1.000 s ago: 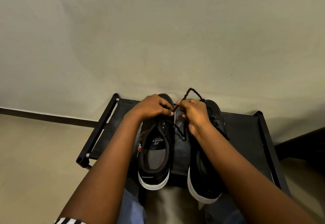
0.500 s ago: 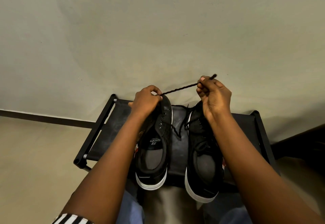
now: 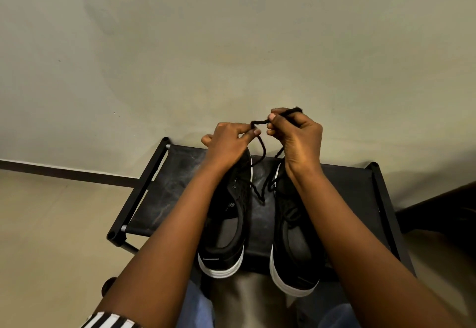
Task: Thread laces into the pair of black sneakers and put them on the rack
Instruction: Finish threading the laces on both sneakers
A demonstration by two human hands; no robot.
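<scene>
1. Pinching a black lace point(image 3: 259, 121) between thumb & fingertips, the left hand point(image 3: 228, 144) sits just above centre of frame, fingers curled round the strand.
2. Right hand point(image 3: 296, 137), just right of it and a bit higher, grips the same lace in curled fingers; the lace end pokes out past its knuckles toward the upper right.
3. Short stretch of lace bridges the two hands, which are near each other but not touching.
4. From the hands, two strands drop down & meet in a V between the shoes, mid-frame.
5. Left sneaker point(image 3: 226, 232), black w/ white sole, lies under the left wrist, heel toward the bottom of frame; metal eyelets visible near the tongue.
6. Right sneaker point(image 3: 293, 245), same type, sits beside it to the right, heel also toward the bottom; some lace crosses its upper.
7. Both shoes rest on top of a black fabric rack point(image 3: 177, 188) w/ black tube frame, centre of frame.
8. Rack stands against a plain pale wall point(image 3: 231, 44) filling the upper half; beige floor point(image 3: 51, 224) at lower left.
9. Striped sleeve point(image 3: 110, 322) at the bottom left edge; blue jeans point(image 3: 198, 307) at bottom centre.
</scene>
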